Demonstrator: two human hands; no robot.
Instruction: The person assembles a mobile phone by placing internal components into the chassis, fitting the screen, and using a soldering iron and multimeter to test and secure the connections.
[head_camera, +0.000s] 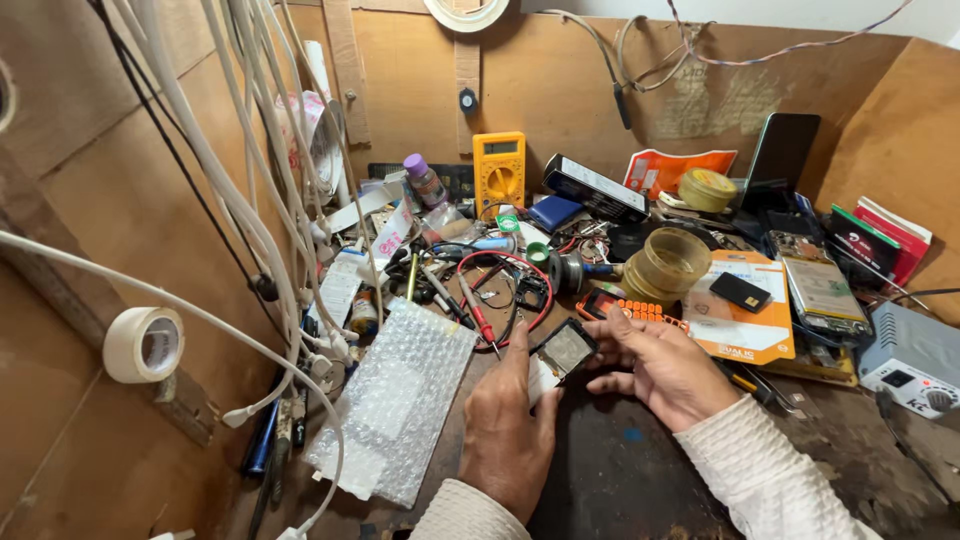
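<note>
A: What is held at the middle of the counter (620, 470)?

B: A small square part with a dark frame and a pale grey face (566, 348) is held between both hands, just above the dark surface. It is tilted, one corner pointing away from the person.

A: How are the fingers set on it?

B: The left hand (508, 432) is laid knuckles up, its thumb and forefinger stretched forward and pressed against the near left edge of the part. The right hand (662, 366) is cupped beside it, the fingers (612, 324) curled in, their tips touching the right edge. The part is pinched from both sides; the pads under it cannot be seen.

A: And what is found around the hands?

B: A sheet of bubble wrap (400, 400) is spread just left of the left hand. A red-handled probe (478, 316) with red and black leads is lying just beyond the part. A small orange keypad phone (620, 306) is seen directly behind the right fingers, and an orange card (748, 330) with a small black chip on it is placed near to the right. A yellow multimeter (499, 170) is propped against the back wall, well apart from the hands. A roll of white tape (144, 345) is hung on the left wall, with white cables (240, 190) draped beside it.
</note>
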